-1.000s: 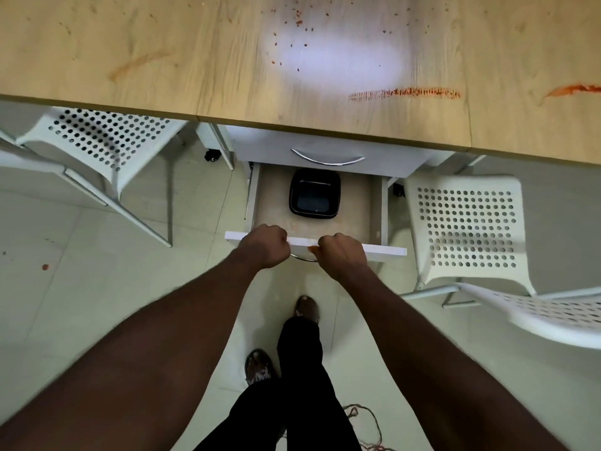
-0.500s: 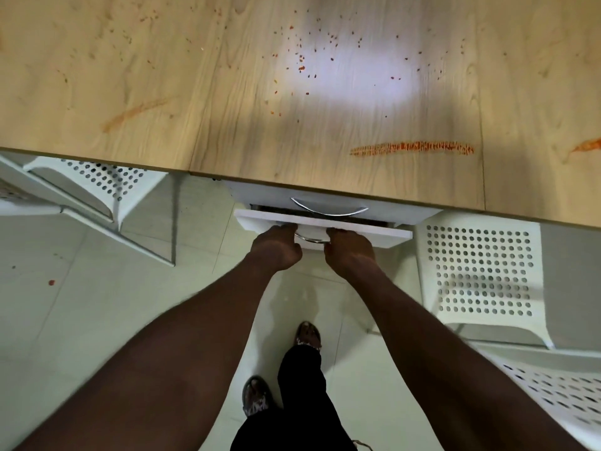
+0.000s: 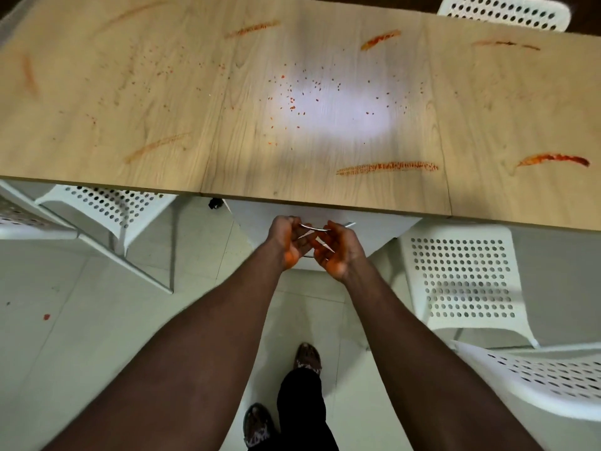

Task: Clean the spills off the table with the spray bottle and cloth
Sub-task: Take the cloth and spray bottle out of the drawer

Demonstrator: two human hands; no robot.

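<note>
The spills are red-orange sauce smears [image 3: 387, 167] and a scatter of small red specks [image 3: 292, 102] on the pale wood-grain table [image 3: 162, 109]. I see one ribbed smear along the near edge right of the middle, a curved one toward the near right corner, a faint one by the near edge on the left, three more along the far edge and one at the left edge. The specks lie around the middle of the top.

Under the near edge stands a white drawer unit [image 3: 374, 229] with a curved metal handle [image 3: 313, 228]. My left hand [image 3: 289, 244] and right hand [image 3: 338, 252] are both at it, palms turned up, fingers curled by the handle's two ends. The blur keeps me from telling whether either actually clasps the bar.

White perforated plastic chairs [image 3: 461, 278] stand on either side of the unit on the pale tiled floor [image 3: 81, 336], which carries a small red spot [image 3: 46, 317] on the left
</note>
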